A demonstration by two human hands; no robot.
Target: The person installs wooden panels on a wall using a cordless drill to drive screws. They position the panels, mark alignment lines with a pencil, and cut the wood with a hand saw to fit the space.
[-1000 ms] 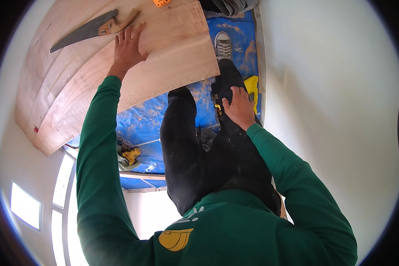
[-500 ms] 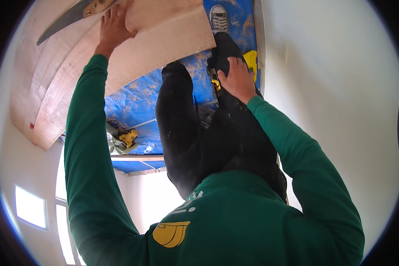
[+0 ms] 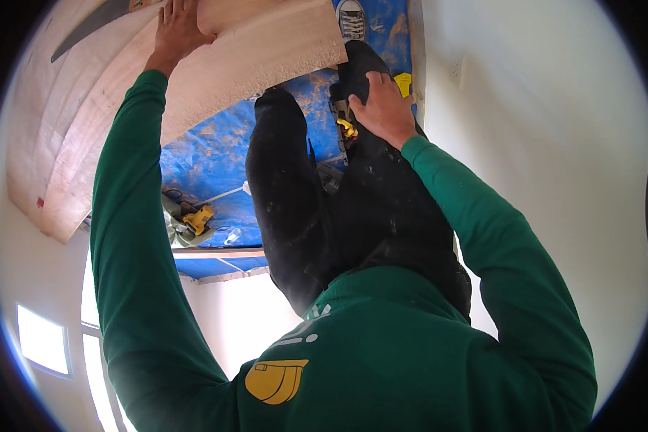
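Note:
My left hand (image 3: pixel 178 30) rests on a large sheet of plywood (image 3: pixel 245 54), fingers spread and palm down. Just left of it lies a hand saw (image 3: pixel 93 25) with a grey blade; most of its wooden handle is cut off by the top of the view. Sawdust lines the board's near edge. On my right thigh, over the black trousers (image 3: pixel 381 209), sits my right hand (image 3: pixel 387 108), its fingers stretched out and holding nothing.
A blue sheet (image 3: pixel 216 158) strewn with sawdust covers the floor. Beside my right leg are a yellow-handled tool (image 3: pixel 347 129) and a yellow object (image 3: pixel 403 84). A yellow power tool (image 3: pixel 198 219) lies at the left. A white wall (image 3: pixel 540 165) stands at the right.
The whole view has shifted slightly, so board, saw and left hand appear higher and farther left. Both hands keep their places on the plywood and the thigh.

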